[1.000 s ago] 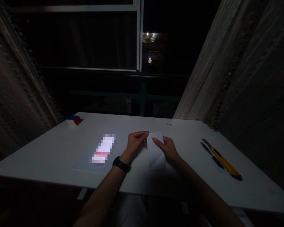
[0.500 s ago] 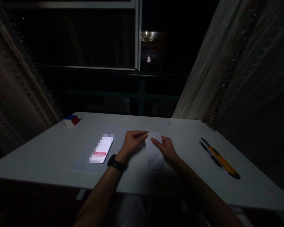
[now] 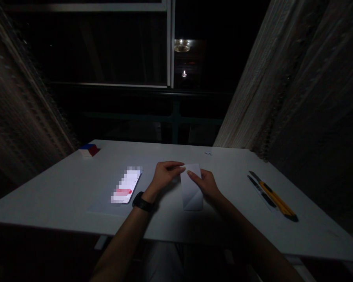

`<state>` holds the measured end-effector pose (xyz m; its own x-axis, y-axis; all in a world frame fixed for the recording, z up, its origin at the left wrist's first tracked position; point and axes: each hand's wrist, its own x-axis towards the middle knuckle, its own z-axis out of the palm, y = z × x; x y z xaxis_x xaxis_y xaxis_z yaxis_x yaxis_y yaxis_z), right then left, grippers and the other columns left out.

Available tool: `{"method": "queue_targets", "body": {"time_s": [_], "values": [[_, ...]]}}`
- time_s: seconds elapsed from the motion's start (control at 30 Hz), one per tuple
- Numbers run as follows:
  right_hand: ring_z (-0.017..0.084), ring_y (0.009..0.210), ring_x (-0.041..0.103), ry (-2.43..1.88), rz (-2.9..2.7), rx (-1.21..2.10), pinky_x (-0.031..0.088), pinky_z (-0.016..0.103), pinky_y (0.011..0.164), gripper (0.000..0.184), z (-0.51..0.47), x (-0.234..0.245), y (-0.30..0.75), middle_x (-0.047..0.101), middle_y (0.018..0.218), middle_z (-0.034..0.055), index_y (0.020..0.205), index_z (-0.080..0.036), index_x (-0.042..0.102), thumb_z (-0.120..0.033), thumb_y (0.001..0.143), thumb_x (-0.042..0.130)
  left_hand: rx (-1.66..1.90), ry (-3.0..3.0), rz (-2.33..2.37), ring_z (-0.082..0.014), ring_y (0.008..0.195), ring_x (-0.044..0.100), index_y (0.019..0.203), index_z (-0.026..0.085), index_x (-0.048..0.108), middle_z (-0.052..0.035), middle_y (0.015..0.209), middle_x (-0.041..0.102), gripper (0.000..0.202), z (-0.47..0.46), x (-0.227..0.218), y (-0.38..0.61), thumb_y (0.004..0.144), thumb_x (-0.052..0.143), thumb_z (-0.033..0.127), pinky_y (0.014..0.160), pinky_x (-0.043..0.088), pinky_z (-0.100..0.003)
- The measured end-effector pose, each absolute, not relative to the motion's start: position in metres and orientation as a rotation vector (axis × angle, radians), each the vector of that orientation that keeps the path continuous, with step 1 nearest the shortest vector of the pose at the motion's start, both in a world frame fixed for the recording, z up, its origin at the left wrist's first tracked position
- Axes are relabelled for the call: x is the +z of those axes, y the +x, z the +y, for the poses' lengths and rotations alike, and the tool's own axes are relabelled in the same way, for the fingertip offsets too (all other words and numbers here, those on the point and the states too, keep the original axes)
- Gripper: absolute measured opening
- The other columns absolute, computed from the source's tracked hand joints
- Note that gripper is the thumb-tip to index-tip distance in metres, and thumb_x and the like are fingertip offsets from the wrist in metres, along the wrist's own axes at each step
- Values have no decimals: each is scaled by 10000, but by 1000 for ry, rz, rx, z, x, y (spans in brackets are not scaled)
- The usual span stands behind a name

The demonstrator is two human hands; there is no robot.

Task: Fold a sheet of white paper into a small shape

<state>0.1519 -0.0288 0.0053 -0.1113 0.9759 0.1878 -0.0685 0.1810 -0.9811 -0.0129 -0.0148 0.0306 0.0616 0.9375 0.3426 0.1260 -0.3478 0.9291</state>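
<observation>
A folded sheet of white paper is held up over the near middle of the table, its long side running toward me. A diagonal crease crosses its lower part. My left hand, with a dark watch on the wrist, pinches the paper's upper left corner between thumb and fingers. On the other side, my right hand grips the right edge, thumb on top and fingers behind, where the paper hides them.
On the white table, a lit phone lies left of my hands. A red, blue and white block sits at the far left. A yellow cutter knife and a dark pen lie at right; small scraps lie at the back.
Almost nothing differs. My left thumb and fingers have shifted very slightly along the paper's top corner; both hands keep their hold.
</observation>
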Motion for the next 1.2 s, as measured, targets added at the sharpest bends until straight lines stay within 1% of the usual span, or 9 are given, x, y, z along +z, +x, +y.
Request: {"method": "queue_targets", "body": {"time_s": [0.13,0.27,0.43,0.53,0.77,0.87,1.03,1.2], "values": [[156,541,569,-982,-1353,1161,421,252,499,363,-29,7,152,654,637,35,746,-110,661,-460,648,675,1341,1621,1087,-169,679,640,884,146,719,-66,746,709,310,-14,29,-13,628,721,320,631,496,-247],[160,549,571,-986,-1358,1158,425,255,502,375,-29,7,152,654,642,38,756,-109,659,-467,645,675,1326,1595,1077,-180,699,649,856,137,722,-76,763,712,299,-14,29,-13,627,721,330,644,504,-255],[157,554,572,-950,-1347,1179,428,255,506,365,-29,5,152,658,663,44,775,-108,660,-454,662,670,1325,1602,1074,-183,717,652,914,147,712,-71,789,715,333,-16,32,-12,630,720,320,670,509,-265],[153,556,572,-944,-1343,1183,425,248,507,356,-29,4,152,661,672,43,796,-110,667,-443,670,670,1324,1597,1053,-190,756,654,890,148,717,-78,824,715,301,-17,32,-11,639,713,313,697,507,-268],[161,564,579,-967,-1370,1133,427,251,510,362,-29,6,151,662,659,43,790,-107,674,-450,676,660,1355,1557,1105,-182,701,650,825,132,725,-80,773,713,277,-17,34,-7,618,727,316,644,502,-254],[172,574,589,-982,-1350,1129,437,261,516,380,-27,5,151,672,681,50,797,-109,676,-467,668,660,1364,1572,1112,-174,672,642,857,137,722,-68,746,710,294,-17,35,-5,624,720,317,617,498,-251],[179,578,593,-991,-1346,1112,441,269,519,390,-26,2,151,674,681,52,791,-112,679,-478,658,660,1358,1573,1076,-181,693,645,836,135,725,-79,768,711,285,-14,32,-5,619,722,320,631,499,-257],[168,572,583,-997,-1373,1050,427,257,512,357,-26,3,152,666,660,41,758,-109,678,-454,669,657,1328,1560,1078,-182,675,642,835,128,722,-85,743,707,312,-10,31,-4,597,738,329,612,492,-258]]}}
